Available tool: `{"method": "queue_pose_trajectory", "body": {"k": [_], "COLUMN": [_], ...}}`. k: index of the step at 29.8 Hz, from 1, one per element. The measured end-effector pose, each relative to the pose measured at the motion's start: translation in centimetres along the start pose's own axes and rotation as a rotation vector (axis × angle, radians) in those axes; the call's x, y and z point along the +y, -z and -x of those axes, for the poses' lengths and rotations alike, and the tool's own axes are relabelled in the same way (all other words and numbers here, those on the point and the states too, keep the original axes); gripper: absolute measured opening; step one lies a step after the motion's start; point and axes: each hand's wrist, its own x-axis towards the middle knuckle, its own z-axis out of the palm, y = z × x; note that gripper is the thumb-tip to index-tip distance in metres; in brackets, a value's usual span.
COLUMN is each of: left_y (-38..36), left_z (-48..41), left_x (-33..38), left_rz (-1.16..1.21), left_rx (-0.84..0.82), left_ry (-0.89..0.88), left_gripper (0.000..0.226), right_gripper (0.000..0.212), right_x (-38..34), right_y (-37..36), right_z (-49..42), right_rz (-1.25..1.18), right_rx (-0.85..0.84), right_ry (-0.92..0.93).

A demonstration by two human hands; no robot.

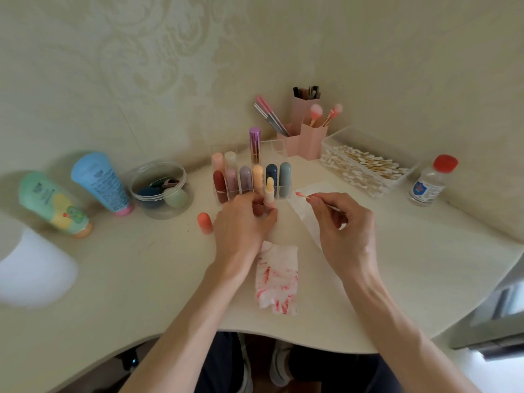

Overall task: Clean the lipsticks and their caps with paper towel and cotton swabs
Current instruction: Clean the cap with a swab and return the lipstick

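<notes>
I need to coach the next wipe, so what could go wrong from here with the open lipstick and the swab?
1. The cotton swab in the right hand already has a pink tip, so it may smear colour onto the pale lipstick that the left hand holds.
2. That lipstick is wound out and bare, so a hard push could dent or snap it.
3. The orange cap stands loose beside the left hand and could be knocked over.

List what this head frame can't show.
- Lipstick base: head view, covered by the left hand.
- Swab middle: head view, inside the right hand.
- Bottle label: head view, too small to read.
- White shape at left edge: head view, blurred and cut off.
</notes>
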Motion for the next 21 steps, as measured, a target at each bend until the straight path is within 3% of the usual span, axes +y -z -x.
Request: {"method": "queue_pose_trajectory", "body": {"k": [13,21], "left_y": [0.0,0.09], "left_z": [-0.01,-0.02], "left_x": [-0.01,-0.12], "left_rz": [-0.023,-0.01], "left_rx": [-0.004,-0.007], "left_ry": [-0.023,-0.029], "left_gripper": [0.01,0.012], "right_gripper": [0.031,0.026], "right_x": [-0.42,-0.12], "right_y": [-0.06,-0.09], "right_z": [0.08,0.05], "right_rz": [-0.022,-0.007], "right_rx": [-0.008,-0.002], "right_ry": [0.023,0.02]}}
